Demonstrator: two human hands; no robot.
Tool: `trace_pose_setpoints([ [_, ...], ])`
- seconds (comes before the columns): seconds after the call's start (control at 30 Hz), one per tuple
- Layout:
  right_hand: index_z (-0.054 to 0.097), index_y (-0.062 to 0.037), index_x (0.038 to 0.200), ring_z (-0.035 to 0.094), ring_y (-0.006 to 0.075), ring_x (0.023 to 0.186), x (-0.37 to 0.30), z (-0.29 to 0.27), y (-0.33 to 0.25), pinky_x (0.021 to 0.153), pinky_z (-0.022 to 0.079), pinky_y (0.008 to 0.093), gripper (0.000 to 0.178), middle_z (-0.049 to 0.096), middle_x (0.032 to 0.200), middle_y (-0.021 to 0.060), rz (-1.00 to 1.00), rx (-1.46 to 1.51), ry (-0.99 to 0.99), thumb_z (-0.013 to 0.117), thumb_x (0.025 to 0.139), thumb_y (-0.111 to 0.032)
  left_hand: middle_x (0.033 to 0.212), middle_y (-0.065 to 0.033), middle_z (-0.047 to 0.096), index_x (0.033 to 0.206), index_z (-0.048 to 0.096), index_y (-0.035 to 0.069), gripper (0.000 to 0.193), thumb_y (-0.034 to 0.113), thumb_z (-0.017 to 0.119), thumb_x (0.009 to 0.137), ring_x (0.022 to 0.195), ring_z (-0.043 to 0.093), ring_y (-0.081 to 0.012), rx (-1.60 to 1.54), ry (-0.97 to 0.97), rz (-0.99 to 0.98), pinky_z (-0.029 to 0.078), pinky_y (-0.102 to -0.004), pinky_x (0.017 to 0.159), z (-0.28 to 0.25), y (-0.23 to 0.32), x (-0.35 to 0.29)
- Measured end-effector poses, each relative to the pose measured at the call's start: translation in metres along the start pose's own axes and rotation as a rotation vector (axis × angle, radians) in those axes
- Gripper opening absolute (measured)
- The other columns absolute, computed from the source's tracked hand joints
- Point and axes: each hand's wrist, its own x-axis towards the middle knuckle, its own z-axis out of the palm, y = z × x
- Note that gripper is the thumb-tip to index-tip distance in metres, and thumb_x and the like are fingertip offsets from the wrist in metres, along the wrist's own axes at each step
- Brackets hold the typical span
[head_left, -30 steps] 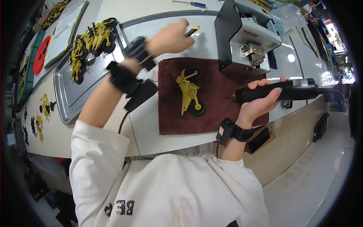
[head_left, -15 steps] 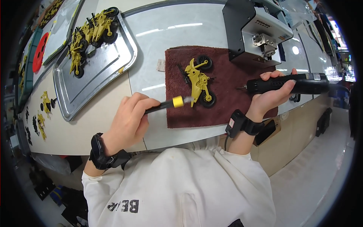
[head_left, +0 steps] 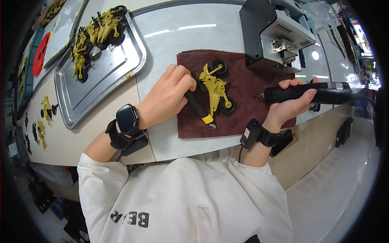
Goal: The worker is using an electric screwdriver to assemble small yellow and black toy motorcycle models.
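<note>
A yellow toy motorcycle (head_left: 214, 86) with black wheels lies on its side on a dark red cloth (head_left: 247, 117). My left hand (head_left: 172, 90) is closed round a black-handled tool (head_left: 197, 108) with a yellow collar, whose pale tip points down toward the cloth's near edge. The fingertips of that hand reach a small black part (head_left: 198, 82) at the toy's left side; whether they pinch it cannot be made out. To the right, my right hand (head_left: 298, 95) grips a black electric screwdriver (head_left: 324, 93), its thin bit pointing left at the toy, apart from it.
At the far left, a metal tray (head_left: 109, 69) carries several yellow toy motorcycles (head_left: 97, 32). Loose yellow and black parts (head_left: 41, 133) lie on the table beside it. A black and white machine (head_left: 279, 40) stands behind the cloth's right corner. A cable trails from the screwdriver.
My left hand has moved up and right to the toy's left side, and its tool has swung to point downward. The toy has turned slightly. My right hand stays nearly still.
</note>
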Motion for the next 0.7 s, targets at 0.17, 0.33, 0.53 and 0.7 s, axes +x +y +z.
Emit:
trace_pose_setpoints([
  [0.17, 0.031, 0.0000, 0.129, 0.049, 0.0157, 0.051, 0.002, -0.001, 0.001, 0.049, 0.045, 0.0280, 0.064, 0.049, 0.070, 0.0084, 0.004, 0.003, -0.006, 0.048, 0.088, -0.047, 0.102, -0.0122, 0.046, 0.095, 0.049, 0.006, 0.042, -0.011, 0.055, 0.057, 0.097, 0.043, -0.0326, 0.100, -0.007, -0.060, 0.038, -0.0394, 0.081, 0.001, 0.004, 0.001],
  [0.33, 0.030, 0.0005, 0.130, 0.050, 0.0159, 0.051, 0.002, -0.002, 0.002, 0.049, 0.044, 0.0277, 0.065, 0.049, 0.069, 0.0085, 0.010, 0.005, 0.000, 0.048, 0.089, -0.047, 0.107, -0.0101, 0.045, 0.098, 0.052, 0.009, 0.043, -0.004, 0.064, 0.058, 0.103, 0.043, -0.0326, 0.100, 0.023, -0.049, 0.033, -0.0433, 0.089, -0.011, 0.019, -0.001],
  [0.53, 0.040, -0.0065, 0.123, 0.050, 0.0163, 0.055, 0.001, 0.000, 0.002, 0.055, 0.045, 0.0298, 0.048, 0.052, 0.071, 0.0074, 0.022, -0.005, -0.004, 0.043, 0.091, -0.042, 0.106, -0.0084, 0.046, 0.098, 0.056, 0.014, 0.048, 0.016, 0.080, 0.056, 0.104, 0.043, -0.0305, 0.109, -0.053, 0.005, 0.033, -0.0419, 0.088, -0.007, 0.020, -0.003],
  [0.7, 0.040, -0.0066, 0.124, 0.050, 0.0163, 0.055, 0.001, 0.000, 0.002, 0.055, 0.045, 0.0297, 0.048, 0.052, 0.071, 0.0075, 0.012, -0.009, -0.006, 0.043, 0.092, -0.042, 0.105, -0.0076, 0.045, 0.098, 0.054, 0.014, 0.048, 0.020, 0.080, 0.058, 0.105, 0.044, -0.0280, 0.142, -0.037, 0.031, 0.033, -0.0410, 0.088, -0.001, 0.019, -0.003],
])
